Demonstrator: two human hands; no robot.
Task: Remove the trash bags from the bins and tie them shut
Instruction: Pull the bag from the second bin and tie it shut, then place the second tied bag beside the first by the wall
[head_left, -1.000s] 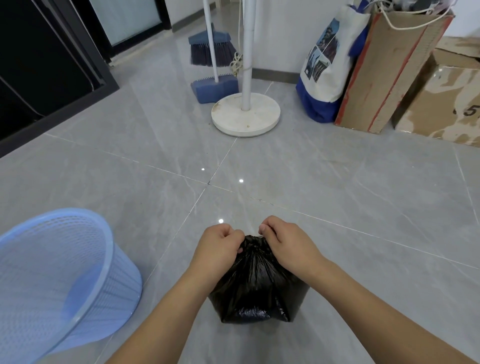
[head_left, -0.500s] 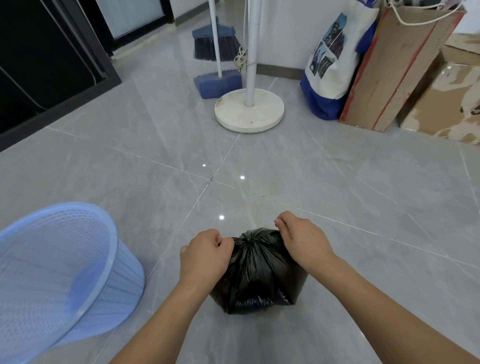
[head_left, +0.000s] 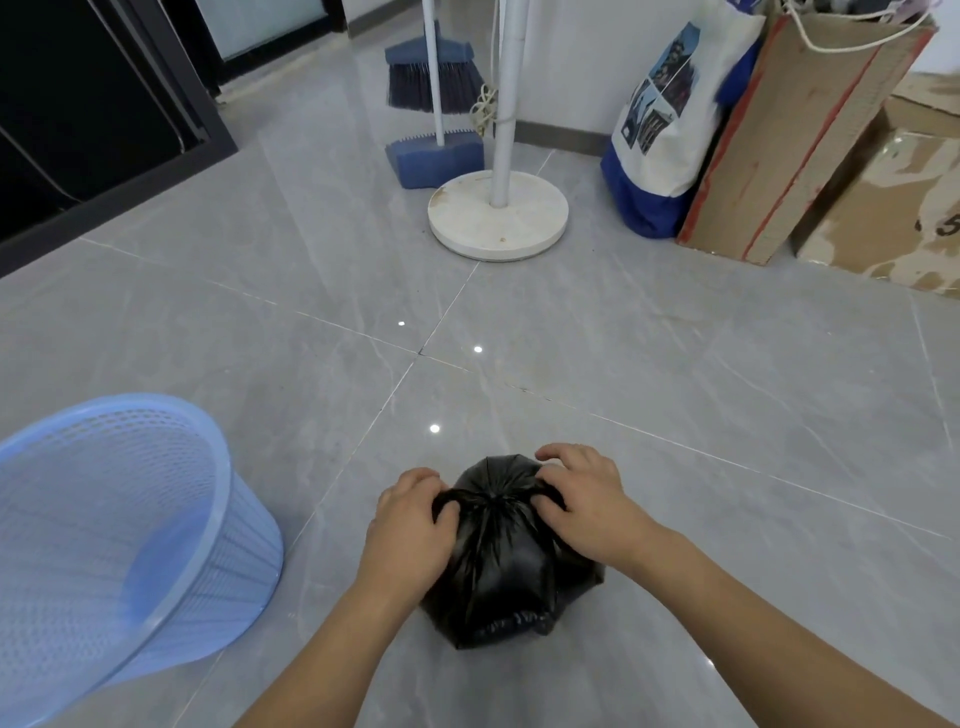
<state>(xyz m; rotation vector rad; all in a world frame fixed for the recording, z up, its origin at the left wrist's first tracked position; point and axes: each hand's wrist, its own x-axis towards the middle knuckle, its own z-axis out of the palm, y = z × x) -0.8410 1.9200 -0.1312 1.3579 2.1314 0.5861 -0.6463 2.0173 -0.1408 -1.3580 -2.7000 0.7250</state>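
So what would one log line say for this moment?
step: tying bag | bag: on floor, out of bin | left hand: grips bag | right hand: grips bag

Down at lower centre we see the trash bag (head_left: 498, 566), thin black plastic film, glossy, creased into fine pleats that run in to its gathered top. At lower left we have the bin (head_left: 111, 551), pale blue plastic, its wall a fine perforated mesh, its rim smooth and solid. Under it all we get the floor (head_left: 675, 364), large grey stone-look tiles, polished, throwing back small bright points of light. Up top centre, the fan base (head_left: 497, 215) looks like white matt plastic, scuffed. The tote bag (head_left: 670, 124) reads as cloth, white over blue. At upper right we see cardboard boxes (head_left: 800, 135), brown, matt, rough-edged.
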